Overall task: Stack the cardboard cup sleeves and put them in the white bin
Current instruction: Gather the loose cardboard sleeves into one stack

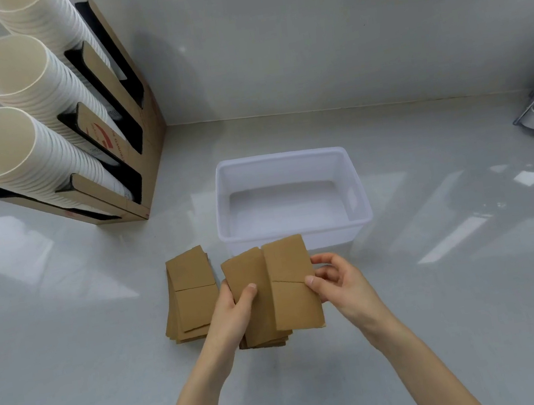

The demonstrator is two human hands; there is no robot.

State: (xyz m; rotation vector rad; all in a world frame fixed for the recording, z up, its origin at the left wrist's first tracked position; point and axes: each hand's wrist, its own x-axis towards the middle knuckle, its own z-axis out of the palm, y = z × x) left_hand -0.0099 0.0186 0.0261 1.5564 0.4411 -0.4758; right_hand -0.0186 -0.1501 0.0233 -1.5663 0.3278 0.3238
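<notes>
I see my left hand [231, 306] pinching a small bundle of cardboard sleeves [250, 295], thumb on top and fingers beneath. My right hand [334, 279] has its grip pressed on the right edge of a single sleeve [291, 282], thumb on its face, laid overlapping the bundle's right side. A second loose pile of sleeves [191, 295] lies flat on the worktop [70, 335] just left of my left hand. The white bin [360, 200] sits just beyond the sleeves, toward the worktop's back edge. A cup dispenser [146, 171] stands near the back left corner.
</notes>
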